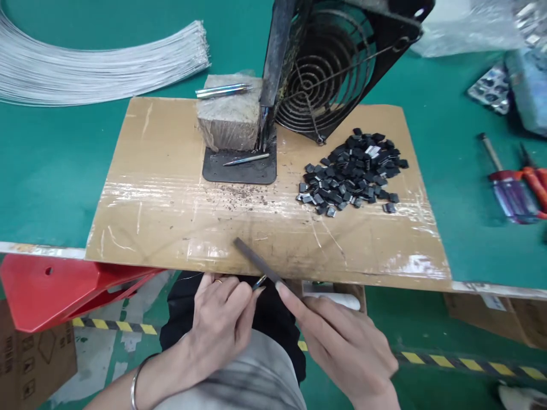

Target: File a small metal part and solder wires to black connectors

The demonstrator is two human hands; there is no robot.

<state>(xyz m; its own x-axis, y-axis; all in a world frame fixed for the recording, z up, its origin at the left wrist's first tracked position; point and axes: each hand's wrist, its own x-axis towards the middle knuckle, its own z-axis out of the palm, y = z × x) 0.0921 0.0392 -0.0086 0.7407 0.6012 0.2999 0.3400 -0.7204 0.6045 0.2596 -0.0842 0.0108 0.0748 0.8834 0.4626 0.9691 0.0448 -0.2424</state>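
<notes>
My left hand point(222, 313) is closed near the table's front edge, pinching a slim shiny soldering iron tip point(259, 282) whose end pokes out between thumb and forefinger. In my right hand point(337, 336) is a flat grey metal file point(256, 259), gripped with the forefinger stretched along it. The file slants up and left across the cardboard's edge, right beside the tip; whether they touch I cannot tell. More soldering iron tips point(224, 91) lie on a wrapped block point(229, 122), and a single pointed tip point(247, 160) rests on the black base plate point(239, 173).
A cardboard sheet point(141, 210) covers the table's front. On it stand a black fan point(316, 85) and a pile of small black connectors point(350, 173). White wires point(106, 71) lie back left; a screwdriver point(510, 191) lies right. A red stool point(55, 285) is below left.
</notes>
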